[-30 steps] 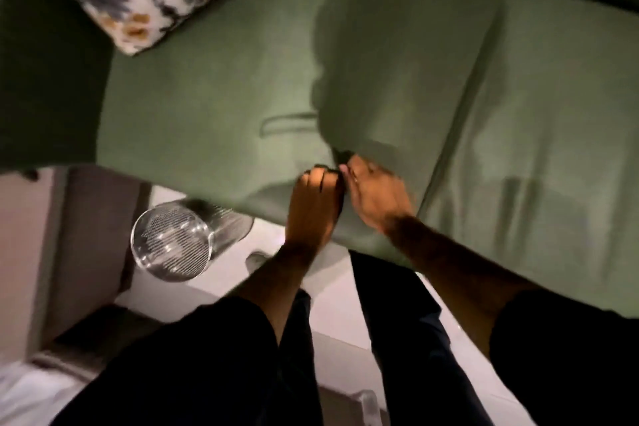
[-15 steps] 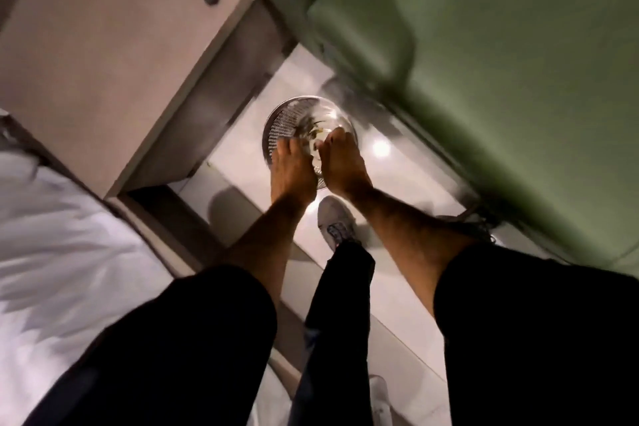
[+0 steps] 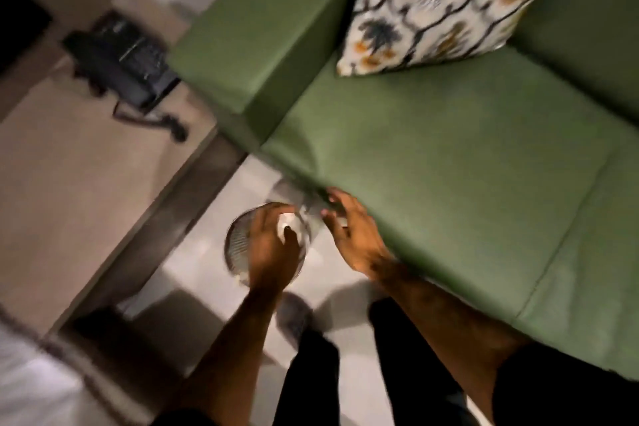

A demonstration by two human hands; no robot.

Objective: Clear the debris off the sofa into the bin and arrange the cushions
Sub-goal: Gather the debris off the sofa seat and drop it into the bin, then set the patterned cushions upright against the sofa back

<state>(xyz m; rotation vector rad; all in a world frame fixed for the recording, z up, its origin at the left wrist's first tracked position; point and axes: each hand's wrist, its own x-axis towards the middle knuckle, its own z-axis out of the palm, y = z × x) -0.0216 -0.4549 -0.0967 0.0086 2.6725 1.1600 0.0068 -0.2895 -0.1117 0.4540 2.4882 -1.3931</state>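
Observation:
A round metal mesh bin (image 3: 233, 243) stands on the pale floor by the front left corner of the green sofa (image 3: 449, 183). My left hand (image 3: 269, 247) hangs over the bin's mouth and hides most of it. A white scrap (image 3: 287, 221) shows beside its thumb, but the blur hides whether I hold it. My right hand (image 3: 349, 228) hovers at the seat's front edge, just right of the bin, fingers spread and empty. A floral patterned cushion (image 3: 442, 0) leans against the sofa's back, next to the left armrest.
A black desk telephone (image 3: 128, 62) with its cord sits on a beige side table (image 3: 69, 183) left of the sofa. White bedding (image 3: 27, 384) fills the lower left corner. My shoe (image 3: 294, 318) and dark trouser legs stand just behind the bin.
Both hands carried debris from the seat's front edge to the bin. The right hand has since pulled back toward the sofa with fingers spread, and the view has swung up to show the cushion.

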